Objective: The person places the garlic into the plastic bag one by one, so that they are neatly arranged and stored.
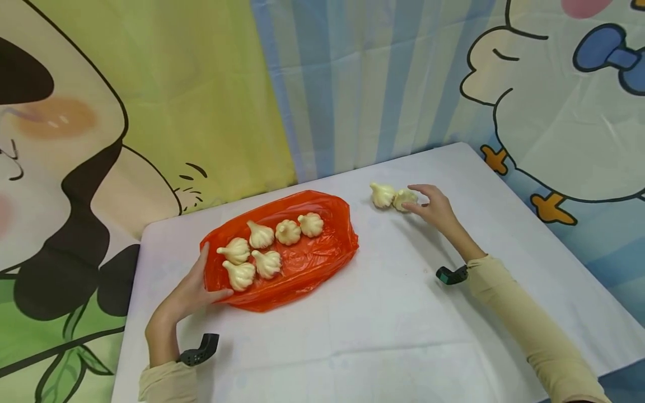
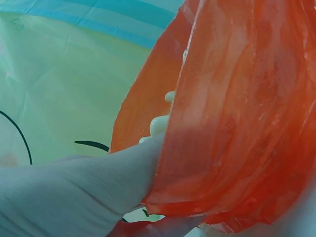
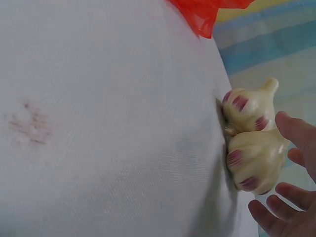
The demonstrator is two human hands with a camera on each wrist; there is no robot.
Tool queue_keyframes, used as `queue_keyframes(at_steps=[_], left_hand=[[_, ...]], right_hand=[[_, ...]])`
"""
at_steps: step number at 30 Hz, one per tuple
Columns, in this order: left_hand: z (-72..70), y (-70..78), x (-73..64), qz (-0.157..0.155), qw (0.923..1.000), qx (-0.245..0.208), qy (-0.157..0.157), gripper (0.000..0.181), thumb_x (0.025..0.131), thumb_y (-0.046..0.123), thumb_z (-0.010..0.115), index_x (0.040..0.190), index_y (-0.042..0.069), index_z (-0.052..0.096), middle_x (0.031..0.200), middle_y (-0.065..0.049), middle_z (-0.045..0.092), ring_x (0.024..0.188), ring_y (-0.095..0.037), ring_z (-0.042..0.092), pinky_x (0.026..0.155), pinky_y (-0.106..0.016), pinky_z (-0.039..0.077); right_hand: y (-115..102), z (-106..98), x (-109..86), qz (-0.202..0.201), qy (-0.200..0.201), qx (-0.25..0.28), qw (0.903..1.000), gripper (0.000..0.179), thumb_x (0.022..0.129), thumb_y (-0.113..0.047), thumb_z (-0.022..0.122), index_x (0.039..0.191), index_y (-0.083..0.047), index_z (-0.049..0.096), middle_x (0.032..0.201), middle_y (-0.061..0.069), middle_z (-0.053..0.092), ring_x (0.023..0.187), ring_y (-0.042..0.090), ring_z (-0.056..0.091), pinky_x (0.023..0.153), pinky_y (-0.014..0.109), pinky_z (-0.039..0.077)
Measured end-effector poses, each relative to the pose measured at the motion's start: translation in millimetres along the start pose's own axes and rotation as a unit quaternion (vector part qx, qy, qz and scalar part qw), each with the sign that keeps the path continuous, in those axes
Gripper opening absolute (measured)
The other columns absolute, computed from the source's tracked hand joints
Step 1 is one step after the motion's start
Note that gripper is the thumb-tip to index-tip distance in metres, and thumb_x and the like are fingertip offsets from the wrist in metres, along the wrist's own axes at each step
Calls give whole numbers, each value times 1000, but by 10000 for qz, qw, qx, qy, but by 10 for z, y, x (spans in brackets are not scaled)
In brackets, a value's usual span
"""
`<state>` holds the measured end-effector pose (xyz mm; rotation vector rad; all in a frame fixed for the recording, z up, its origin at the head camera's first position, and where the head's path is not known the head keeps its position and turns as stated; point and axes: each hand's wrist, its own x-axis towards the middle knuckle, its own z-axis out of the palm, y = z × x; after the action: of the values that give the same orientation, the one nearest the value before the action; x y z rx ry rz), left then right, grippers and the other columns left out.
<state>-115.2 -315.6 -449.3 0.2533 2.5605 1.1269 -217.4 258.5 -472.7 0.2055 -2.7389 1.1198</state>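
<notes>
A red plastic bag (image 1: 312,274), its mouth spread wide, lies on the table with several garlic bulbs (image 1: 268,264) inside. My left hand (image 1: 188,294) grips the bag's left edge, thumb at the near side and fingers at the far side. In the left wrist view, the bag's red film (image 2: 237,113) covers part of that hand. Two more garlic bulbs, one on the left (image 1: 382,195) and one on the right (image 1: 404,200), sit side by side towards the back. Around the right one my right hand (image 1: 434,208) reaches with spread fingers. The right wrist view shows purple-marked bulbs (image 3: 256,160) beside those fingers.
A white cloth covers the table (image 1: 383,330), whose back edge runs along a cartoon-printed curtain (image 1: 353,84). A black wrist device (image 1: 200,350) sits at the left wrist, another device (image 1: 452,275) at the right. A faint reddish stain (image 3: 30,123) marks the cloth.
</notes>
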Motion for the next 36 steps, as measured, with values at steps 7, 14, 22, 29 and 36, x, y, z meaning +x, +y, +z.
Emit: queue_keyframes(at_steps=[7, 14, 22, 29, 36], left_hand=[[8, 22, 6, 109, 9999, -54, 16, 126, 78, 32, 81, 154, 25, -20, 164, -17, 2, 146, -47, 13, 109, -71, 24], [3, 64, 3, 139, 9998, -137, -8, 126, 78, 29, 81, 154, 27, -19, 164, -16, 3, 146, -47, 13, 109, -72, 24], [1, 43, 14, 24, 10000, -54, -46, 127, 78, 32, 81, 153, 26, -21, 164, -17, 1, 147, -47, 12, 110, -72, 23], [8, 32, -4, 12, 10000, 17, -14, 126, 77, 33, 81, 153, 27, -20, 164, -17, 4, 146, -46, 14, 109, -70, 26], [4, 23, -13, 59, 10000, -18, 15, 125, 78, 33, 81, 154, 27, -18, 163, -17, 6, 145, -46, 17, 107, -67, 32]], right_hand=[[109, 179, 149, 265, 156, 74, 9995, 48, 86, -19, 74, 127, 1, 58, 125, 28, 58, 108, 44, 60, 88, 54, 54], [109, 206, 132, 191, 384, 186, 9989, 46, 86, -18, 74, 123, 3, 58, 120, 28, 60, 103, 45, 63, 84, 53, 56], [115, 182, 48, 309, 404, 290, 9983, 45, 86, -20, 74, 122, 3, 58, 122, 27, 60, 105, 46, 64, 84, 54, 57], [123, 117, -8, 519, 497, 337, 9968, 45, 88, -24, 72, 121, 2, 58, 124, 27, 61, 107, 47, 63, 83, 52, 55], [12, -35, -17, 788, 518, 374, 9948, 50, 90, -36, 68, 127, -3, 56, 131, 25, 58, 110, 42, 63, 76, 29, 54]])
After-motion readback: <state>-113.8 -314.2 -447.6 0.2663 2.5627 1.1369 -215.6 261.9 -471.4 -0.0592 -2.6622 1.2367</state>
